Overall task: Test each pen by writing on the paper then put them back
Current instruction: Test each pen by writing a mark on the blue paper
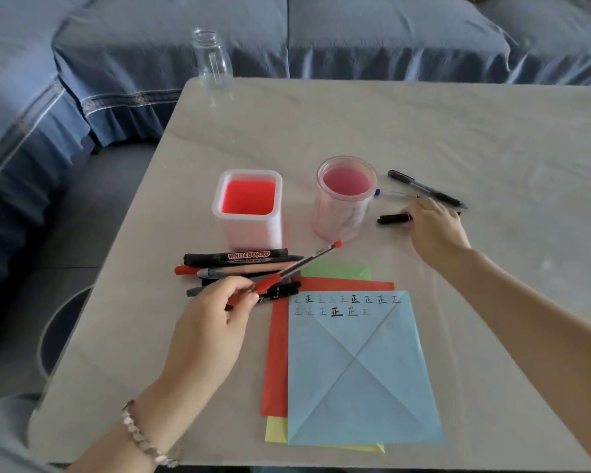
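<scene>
The slim red pen (304, 262) with a clear barrel is held on a slant over the pale tabletop (423, 131). Its long axis runs from lower left to upper right, and the red end cap points toward the round translucent pink cup (347, 199). The left hand (215, 322) has its grip closed on the pen's lower end, hiding the tip. Under it lies a pile of pens and markers (239, 264), in front of the square white holder with a red inside (248, 206). The right hand (435, 230) covers the middle of a black pen (393, 218); whether that grip has closed cannot be told. The creased blue paper sheet (359, 370) bears two rows of written marks.
</scene>
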`<state>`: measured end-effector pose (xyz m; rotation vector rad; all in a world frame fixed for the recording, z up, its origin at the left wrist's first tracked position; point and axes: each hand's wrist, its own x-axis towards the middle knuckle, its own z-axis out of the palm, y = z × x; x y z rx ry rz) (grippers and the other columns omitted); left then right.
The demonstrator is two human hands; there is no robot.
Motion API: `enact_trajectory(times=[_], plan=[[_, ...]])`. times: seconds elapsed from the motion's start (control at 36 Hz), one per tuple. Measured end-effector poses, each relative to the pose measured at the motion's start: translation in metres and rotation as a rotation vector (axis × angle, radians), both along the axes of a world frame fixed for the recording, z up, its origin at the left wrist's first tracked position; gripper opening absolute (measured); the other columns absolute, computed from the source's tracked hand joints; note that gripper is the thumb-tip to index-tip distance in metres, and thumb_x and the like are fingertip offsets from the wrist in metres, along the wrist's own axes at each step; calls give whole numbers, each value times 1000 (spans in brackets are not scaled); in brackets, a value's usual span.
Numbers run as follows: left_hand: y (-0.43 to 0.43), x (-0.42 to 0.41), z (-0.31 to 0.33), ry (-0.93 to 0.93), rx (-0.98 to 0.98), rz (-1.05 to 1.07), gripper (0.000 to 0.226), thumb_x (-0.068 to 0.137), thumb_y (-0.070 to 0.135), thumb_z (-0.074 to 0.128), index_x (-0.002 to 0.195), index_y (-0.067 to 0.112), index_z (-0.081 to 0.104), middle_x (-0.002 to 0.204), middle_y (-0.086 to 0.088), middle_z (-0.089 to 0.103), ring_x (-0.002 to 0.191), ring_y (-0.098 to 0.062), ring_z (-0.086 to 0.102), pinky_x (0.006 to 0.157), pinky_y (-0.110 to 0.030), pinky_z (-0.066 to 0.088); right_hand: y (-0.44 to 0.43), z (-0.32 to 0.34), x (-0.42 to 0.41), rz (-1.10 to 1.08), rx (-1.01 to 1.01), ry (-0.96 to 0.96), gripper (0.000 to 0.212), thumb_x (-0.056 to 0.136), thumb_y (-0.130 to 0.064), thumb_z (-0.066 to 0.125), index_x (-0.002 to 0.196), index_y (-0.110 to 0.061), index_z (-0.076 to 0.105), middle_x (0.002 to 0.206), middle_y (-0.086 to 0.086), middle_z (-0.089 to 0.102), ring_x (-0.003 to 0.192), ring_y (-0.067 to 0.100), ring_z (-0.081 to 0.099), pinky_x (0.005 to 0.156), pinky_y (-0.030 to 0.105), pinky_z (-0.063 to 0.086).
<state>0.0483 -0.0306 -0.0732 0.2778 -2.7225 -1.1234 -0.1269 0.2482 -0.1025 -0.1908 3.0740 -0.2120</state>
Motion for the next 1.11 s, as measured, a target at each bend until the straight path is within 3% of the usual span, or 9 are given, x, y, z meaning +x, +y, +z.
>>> enact_trajectory(times=[0.08, 0.19, 0.42, 0.64, 0.69, 0.78, 0.92, 1.03, 1.11], plan=[[-13, -5, -1, 108, -166, 9, 10, 88, 14, 62, 95, 13, 69, 78, 15, 60, 72, -14, 57, 63, -21, 40, -1, -5, 10, 25, 8, 45, 42, 85, 1, 45, 124, -10, 55, 121, 12, 52, 120, 30, 40, 100, 33, 19], [-35, -17, -13, 201, -359, -12, 30, 87, 28, 45, 93, 10, 68, 90, -2, 66, 80, -24, 57, 71, -35, 46, -6, -5, 37, 49, -110, 47, 35, 90, -2, 43, 121, -12, 56, 112, 10, 50, 109, 32, 47, 96, 33, 25], [-53, -21, -34, 210, -498, -15, 35, 86, 29, 41, 92, 10, 71, 88, -3, 61, 81, -26, 55, 70, -37, 42, -14, 5, 92, 54, -336, 4, 24, 93, -12, 45, 112, -17, 59, 104, -5, 48, 90, 25, 55, 70, 32, 41], [-68, -13, -30, 161, -587, 65, 21, 77, -3, 66, 94, 7, 72, 89, -8, 64, 80, -35, 59, 71, -43, 46, -23, 6, 110, 100, -376, -6, 25, 91, -11, 49, 111, -22, 62, 99, -12, 47, 87, 18, 55, 73, 36, 47], [-63, -12, -27, 174, -566, 69, 22, 84, 10, 56, 101, 6, 70, 97, -9, 64, 88, -33, 59, 79, -42, 43, -25, 8, 110, 92, -397, 14, 25, 91, -11, 50, 109, -22, 62, 98, -13, 47, 84, 16, 54, 72, 36, 47], [-45, -16, -27, 181, -537, -75, 43, 90, 28, 38, 112, 3, 65, 116, -12, 62, 103, -29, 55, 93, -40, 37, -27, 12, 111, 84, -429, 39, 24, 91, -9, 51, 109, -20, 64, 98, -11, 49, 84, 17, 54, 71, 35, 46], [-19, -17, -52, -41, -639, -234, 66, 97, 53, 10, 141, 9, 33, 148, -14, 33, 136, -24, 22, 109, -42, 14, -29, 20, 118, 105, -481, 88, 24, 89, -8, 53, 108, -17, 65, 97, -11, 51, 80, 18, 56, 67, 37, 49], [-20, -12, -62, -68, -668, -244, 61, 97, 52, 10, 144, 17, 27, 151, -12, 27, 139, -26, 18, 113, -42, 6, -30, 23, 125, 137, -501, 100, 23, 89, -9, 54, 107, -19, 65, 95, -15, 50, 78, 12, 56, 67, 37, 50], [-27, -5, -61, -61, -649, -252, 57, 98, 48, 11, 141, 19, 34, 148, -9, 34, 137, -26, 23, 113, -39, 8, -31, 23, 130, 142, -526, 91, 22, 88, -9, 56, 106, -19, 65, 94, -21, 49, 82, 9, 52, 69, 25, 47]])
